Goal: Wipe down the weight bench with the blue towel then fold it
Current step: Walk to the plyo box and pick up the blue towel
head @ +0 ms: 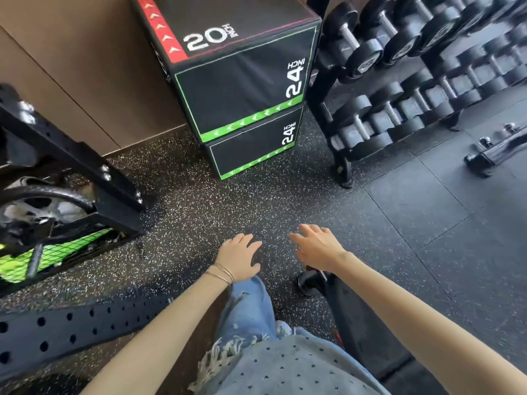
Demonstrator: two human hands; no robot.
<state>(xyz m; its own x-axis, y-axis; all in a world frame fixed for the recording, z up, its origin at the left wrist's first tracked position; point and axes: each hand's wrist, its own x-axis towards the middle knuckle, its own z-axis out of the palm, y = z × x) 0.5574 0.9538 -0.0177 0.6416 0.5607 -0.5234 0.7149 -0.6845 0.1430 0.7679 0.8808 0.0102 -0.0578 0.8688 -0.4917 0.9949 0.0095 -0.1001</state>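
- Left hand point(239, 259): held palm down in the air over the floor, its fingers point(250, 240) loosely spread and almost straight, holding nothing.
- Right hand point(316, 246): also palm down and just beside the left with a small gap between them, its fingers point(302, 240) relaxed and slightly apart, holding nothing.
- Thin metal bracelets point(224, 273) circle the left wrist.
- Both forearms are bare and reach forward from the bottom of the view.
- Weight bench point(353, 329): only one end shows, under the right forearm at lower right. It is a smooth black frame or pad with a small black wheel at its tip resting on the floor.
- Where the blue towel lies cannot be told from this view.
- Light blue jeans point(245, 306) with frayed, torn edges show between the arms, below a grey-blue dotted top point(285, 366).
- Floor point(199, 209): black rubber flecked with white under the hands, meeting plain dark rubber tiles to the right.
- Straight ahead stand stacked plyo boxes point(242, 81), black and soft-sided with green and red arrow bands and large white numbers.
- To their right, a black slanted dumbbell rack point(333, 115) holds rows of round-headed dark dumbbells with metal handles.
- On the left is a black steel rack frame point(71, 155) with bolts, a weight plate point(42, 201) within it, and something bright green behind black mesh.
- A black perforated beam point(71, 329) lies along the floor at lower left.
- A tan panelled wall point(71, 52) rises behind.
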